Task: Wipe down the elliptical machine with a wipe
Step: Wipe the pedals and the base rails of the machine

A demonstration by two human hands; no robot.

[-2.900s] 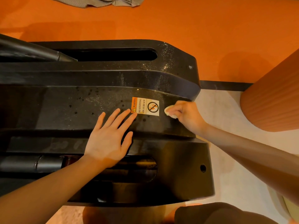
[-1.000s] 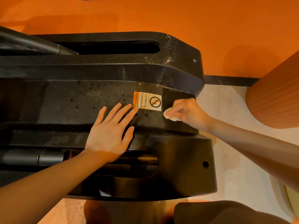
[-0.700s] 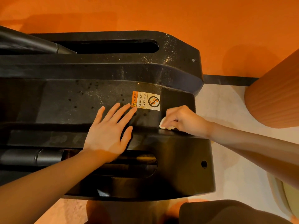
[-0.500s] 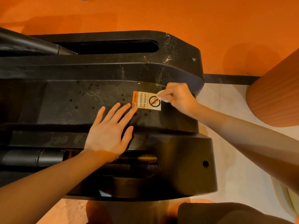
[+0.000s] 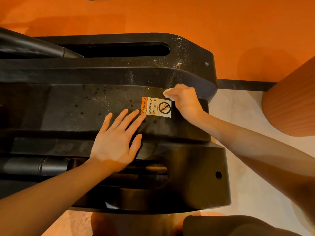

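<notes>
The black rear housing of the elliptical machine (image 5: 71,106) fills the head view, dusty and speckled near its far edge. A white and orange warning sticker (image 5: 156,107) sits on its middle panel. My right hand (image 5: 185,101) grips a small bunched white wipe (image 5: 167,92) and presses it on the panel just above the sticker's right end. My left hand (image 5: 117,140) rests flat on the housing with its fingers spread, fingertips touching the sticker's left edge.
Orange floor (image 5: 170,14) lies beyond the machine. A ribbed orange column (image 5: 293,103) stands at the right. Pale floor (image 5: 238,116) runs between the machine's end and the column. Slots in the housing show dark rails (image 5: 34,166). My knee (image 5: 238,225) shows at the bottom.
My right hand with the wipe swept from the panel's near edge up past the sticker's right side to just above it. My left hand has stayed in place.
</notes>
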